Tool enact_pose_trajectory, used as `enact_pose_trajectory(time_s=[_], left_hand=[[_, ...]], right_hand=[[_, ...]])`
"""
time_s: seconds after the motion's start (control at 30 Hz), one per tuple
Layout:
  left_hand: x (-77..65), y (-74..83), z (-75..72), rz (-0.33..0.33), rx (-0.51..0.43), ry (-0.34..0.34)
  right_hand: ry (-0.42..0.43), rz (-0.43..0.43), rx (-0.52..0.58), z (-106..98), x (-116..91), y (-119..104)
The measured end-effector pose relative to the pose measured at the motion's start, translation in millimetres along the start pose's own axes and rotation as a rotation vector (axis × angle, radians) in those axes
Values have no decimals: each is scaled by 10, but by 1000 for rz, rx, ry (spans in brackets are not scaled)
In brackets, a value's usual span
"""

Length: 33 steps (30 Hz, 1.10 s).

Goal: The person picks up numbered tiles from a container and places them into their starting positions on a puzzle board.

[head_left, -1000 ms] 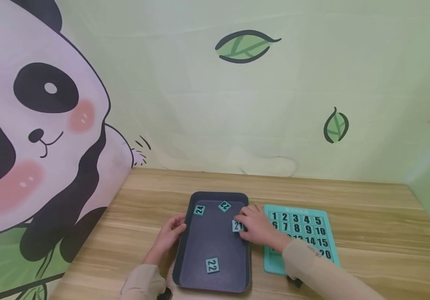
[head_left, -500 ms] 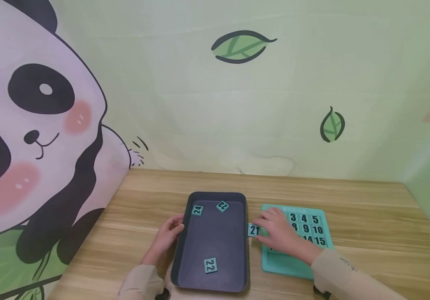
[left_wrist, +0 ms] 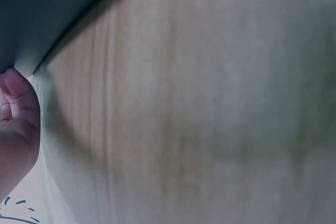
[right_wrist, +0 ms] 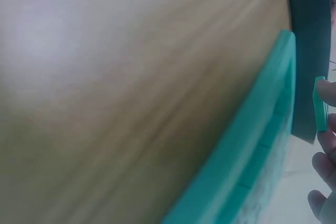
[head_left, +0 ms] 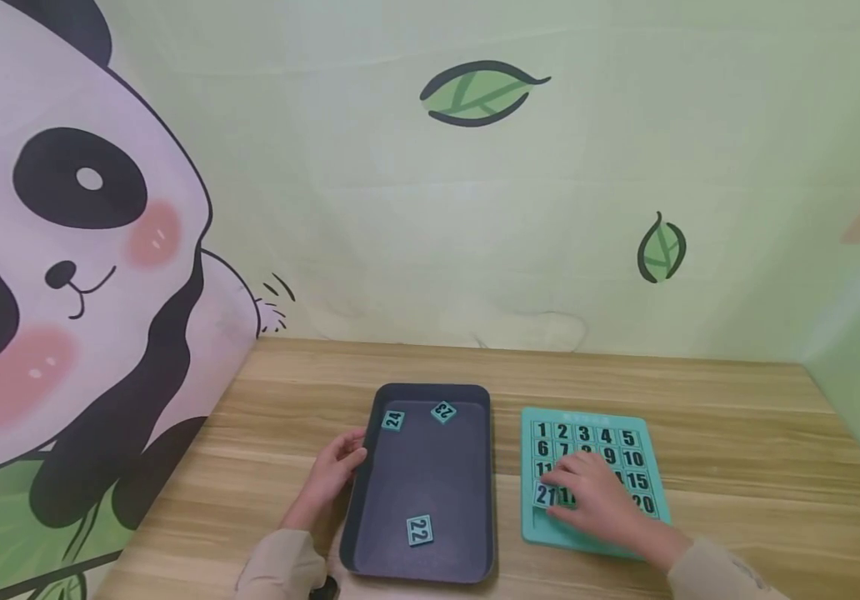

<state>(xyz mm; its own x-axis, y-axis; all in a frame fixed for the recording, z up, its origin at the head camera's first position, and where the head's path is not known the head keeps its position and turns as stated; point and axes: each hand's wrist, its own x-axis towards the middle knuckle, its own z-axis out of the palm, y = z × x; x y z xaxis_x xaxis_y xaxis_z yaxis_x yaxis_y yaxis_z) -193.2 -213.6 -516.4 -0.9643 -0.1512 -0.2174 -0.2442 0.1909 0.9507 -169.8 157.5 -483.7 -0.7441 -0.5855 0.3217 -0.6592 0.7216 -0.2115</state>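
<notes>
My right hand (head_left: 597, 493) pinches a small teal number tile marked 21 (head_left: 545, 497) between thumb and fingers. It holds the tile over the lower left part of a teal number board (head_left: 658, 454), whose rows of numbers it partly hides. In the right wrist view the pinched tile shows edge-on, apart from the board's raised rim (right_wrist: 236, 129). At the left, my left hand (head_left: 332, 472) holds the side of a dark tray (head_left: 422, 475), thumb at the rim. Tiles 24 (head_left: 393, 421), 23 (head_left: 443, 412) and 22 (head_left: 420, 530) lie in the tray.
Tray and board lie side by side on a wood-grain table (head_left: 310, 383), with a narrow strip of tabletop between them. Behind it stands a pale green backdrop (head_left: 370, 250) with leaves, and a printed panda (head_left: 137, 292) at the left.
My right hand has lifted tile 21 out of the tray's right side and carried it right, over the board's lower left. The left hand has stayed at the tray.
</notes>
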Motion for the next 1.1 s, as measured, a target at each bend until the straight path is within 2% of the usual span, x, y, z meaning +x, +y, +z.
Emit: enact_pose_trajectory(time_s=[0.2,0.37,1.1], left_hand=[[3,-4,-5,0,13,3],[-4,-1,-8,-1,20,-2],[-9,11,-5,-15,28,4]], right_hand=[[-37,12,6,49,-127,10],[-54,-16,4,76,-178,5],[-115,30,42,149,-156,-23]])
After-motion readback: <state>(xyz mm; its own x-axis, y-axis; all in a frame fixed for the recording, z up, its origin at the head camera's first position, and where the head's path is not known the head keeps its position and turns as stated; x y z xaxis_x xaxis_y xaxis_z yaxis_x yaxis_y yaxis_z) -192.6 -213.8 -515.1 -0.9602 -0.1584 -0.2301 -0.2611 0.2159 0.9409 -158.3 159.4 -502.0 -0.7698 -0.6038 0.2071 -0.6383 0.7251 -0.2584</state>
